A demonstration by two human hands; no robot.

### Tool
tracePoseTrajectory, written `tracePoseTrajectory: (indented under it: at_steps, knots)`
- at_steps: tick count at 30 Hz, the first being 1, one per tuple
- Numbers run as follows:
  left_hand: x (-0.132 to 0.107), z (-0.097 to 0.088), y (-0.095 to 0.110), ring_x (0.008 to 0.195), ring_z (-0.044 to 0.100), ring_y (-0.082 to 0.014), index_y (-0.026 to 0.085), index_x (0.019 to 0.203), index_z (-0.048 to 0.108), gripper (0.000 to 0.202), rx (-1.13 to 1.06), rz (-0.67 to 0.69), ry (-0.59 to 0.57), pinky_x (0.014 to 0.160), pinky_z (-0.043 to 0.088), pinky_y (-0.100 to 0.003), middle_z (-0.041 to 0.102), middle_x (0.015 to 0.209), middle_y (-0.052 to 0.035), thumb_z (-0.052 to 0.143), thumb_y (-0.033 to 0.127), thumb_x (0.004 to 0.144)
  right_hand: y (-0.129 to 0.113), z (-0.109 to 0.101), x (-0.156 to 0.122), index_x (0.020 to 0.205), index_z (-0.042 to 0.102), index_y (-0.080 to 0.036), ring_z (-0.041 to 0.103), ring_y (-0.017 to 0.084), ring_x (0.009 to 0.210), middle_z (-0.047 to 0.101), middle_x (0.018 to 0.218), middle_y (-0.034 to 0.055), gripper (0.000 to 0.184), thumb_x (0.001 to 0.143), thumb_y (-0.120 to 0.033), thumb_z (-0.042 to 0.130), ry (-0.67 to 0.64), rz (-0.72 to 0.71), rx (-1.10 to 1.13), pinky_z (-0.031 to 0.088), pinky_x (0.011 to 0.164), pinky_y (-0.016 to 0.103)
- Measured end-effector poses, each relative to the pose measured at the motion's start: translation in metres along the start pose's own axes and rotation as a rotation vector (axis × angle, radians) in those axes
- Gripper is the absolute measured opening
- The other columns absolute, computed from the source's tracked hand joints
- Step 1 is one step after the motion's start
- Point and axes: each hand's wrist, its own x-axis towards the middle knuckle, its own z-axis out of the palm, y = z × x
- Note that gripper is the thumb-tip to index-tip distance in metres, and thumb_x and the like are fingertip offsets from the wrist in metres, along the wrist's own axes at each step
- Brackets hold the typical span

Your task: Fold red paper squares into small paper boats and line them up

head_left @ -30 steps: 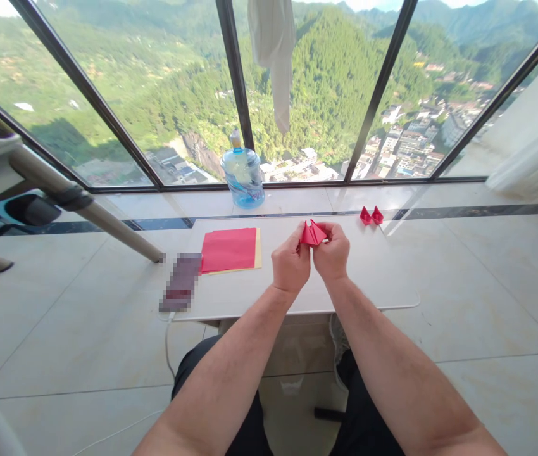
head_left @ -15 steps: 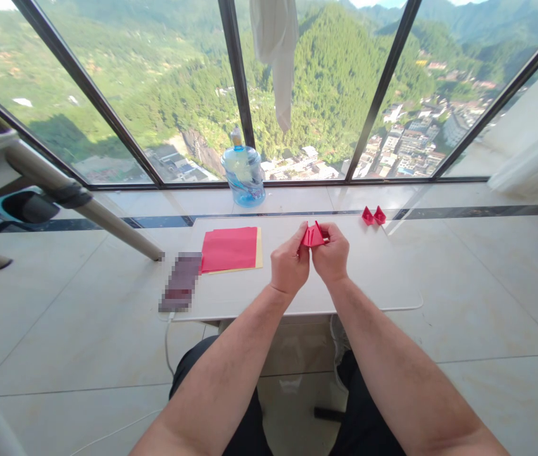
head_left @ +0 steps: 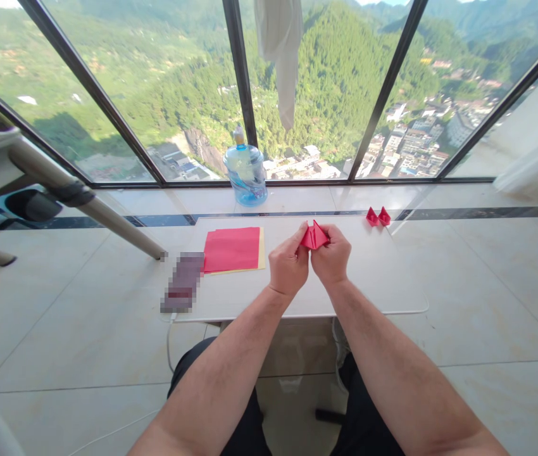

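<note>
A small red folded paper (head_left: 315, 236) with pointed corners is held above the white table (head_left: 235, 297). My left hand (head_left: 290, 261) pinches its left side, thumb on top. On its right side my right hand (head_left: 333, 254) is closed around the edge, and its fingertips are mostly hidden behind the paper. Two small red folded paper pieces (head_left: 378, 216) with pointed peaks stand side by side at the table's far right corner. A stack of red paper sheets (head_left: 231, 249) lies to the left of my hands, with a yellowish sheet (head_left: 262, 248) showing along its edge.
A blurred-out phone (head_left: 183, 282) with a white cable (head_left: 169, 342) lies at the table's left edge. Behind the table a blue water jug (head_left: 245, 176) stands by the tall windows. Grey metal legs (head_left: 117, 221) of some equipment stand at left.
The red folded paper has opened out a little and turned between my fingers, showing a wider right flap. My right fingers have shifted slightly behind it. The view has moved a little.
</note>
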Motion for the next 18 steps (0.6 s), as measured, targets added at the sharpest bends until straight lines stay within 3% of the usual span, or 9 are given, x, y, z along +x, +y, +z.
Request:
tracePoseTrajectory:
  at_steps: [5, 11, 18]
  knots:
    - [0.001, -0.005, 0.001, 0.078, 0.069, -0.0159, 0.023, 0.129, 0.068, 0.044, -0.083, -0.110, -0.019, 0.079, 0.055, -0.026, 0.077, 0.101, -0.0044, 0.056, 0.015, 0.088, 0.001, -0.002, -0.003, 0.094, 0.064, -0.022, 0.064, 0.017, 0.070, 0.072, 0.083, 0.0010, 0.018, 0.077, -0.028, 0.065, 0.046, -0.075, -0.025, 0.050, 0.063, 0.028]
    - [0.003, -0.010, 0.003, 0.077, 0.068, -0.0145, 0.024, 0.122, 0.073, 0.037, -0.221, -0.229, -0.028, 0.076, 0.055, -0.024, 0.078, 0.095, -0.0024, 0.059, 0.018, 0.087, 0.012, -0.008, -0.004, 0.092, 0.061, -0.024, 0.062, 0.014, 0.064, 0.071, 0.083, 0.0005, 0.009, 0.083, -0.023, 0.060, 0.065, -0.380, -0.175, 0.050, 0.062, 0.027]
    - [0.003, -0.009, 0.009, 0.082, 0.069, -0.0153, 0.021, 0.112, 0.076, 0.033, -0.584, -0.382, -0.071, 0.074, 0.061, -0.028, 0.076, 0.094, -0.0019, 0.065, 0.024, 0.081, 0.013, -0.009, -0.003, 0.089, 0.061, -0.023, 0.062, 0.013, 0.063, 0.071, 0.079, -0.0008, 0.008, 0.084, -0.018, 0.058, 0.093, -0.387, -0.154, 0.051, 0.061, 0.025]
